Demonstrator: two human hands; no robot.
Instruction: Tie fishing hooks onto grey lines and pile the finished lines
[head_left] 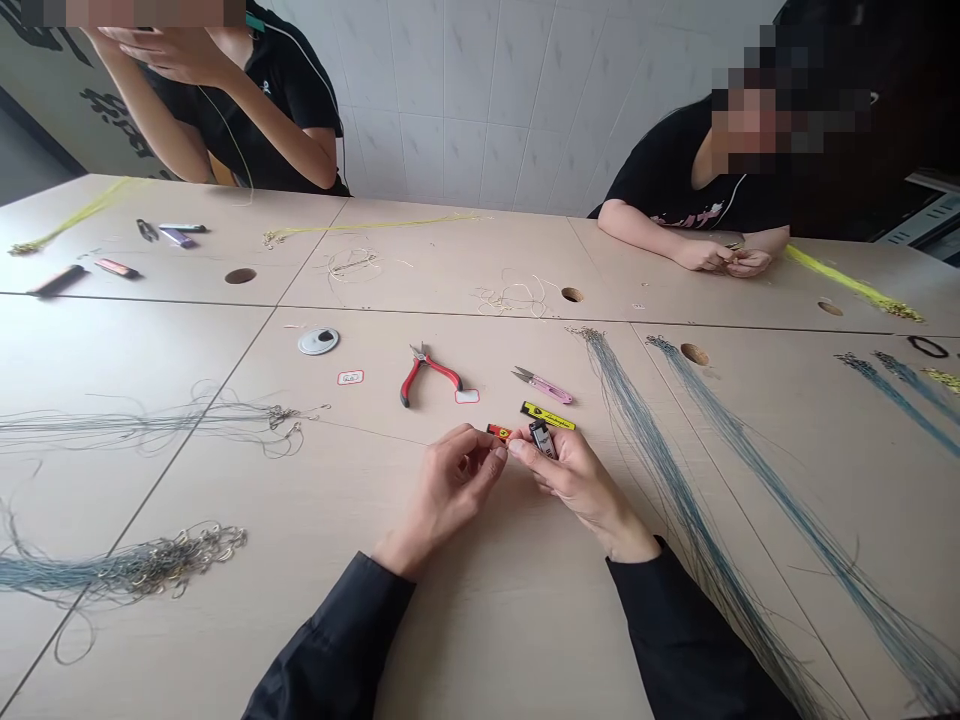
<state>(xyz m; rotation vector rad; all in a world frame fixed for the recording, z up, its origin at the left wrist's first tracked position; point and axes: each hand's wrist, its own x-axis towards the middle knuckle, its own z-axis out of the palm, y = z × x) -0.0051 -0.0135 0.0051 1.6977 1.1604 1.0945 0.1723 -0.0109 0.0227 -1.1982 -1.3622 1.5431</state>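
My left hand (463, 470) is closed in a pinch near the middle of the table. A thin line (375, 431) runs from it to a bundle of fine lines with small metal hooks (281, 418) on the left. My right hand (574, 475) holds a lighter (541, 438) with a dark top against its palm. Its thumb and forefinger meet at the left fingertips; what they pinch there is too small to tell. Just beyond lie a red lighter (496, 432), partly hidden by my fingers, and a yellow lighter (549, 416).
Red-handled pliers (430, 375), pink thread snips (544, 384) and a round metal lid (318, 341) lie ahead. Blue-grey line bundles stretch along the right (675, 490); another with hooks (180, 560) lies at left. Two people sit opposite. The table has round holes (694, 354).
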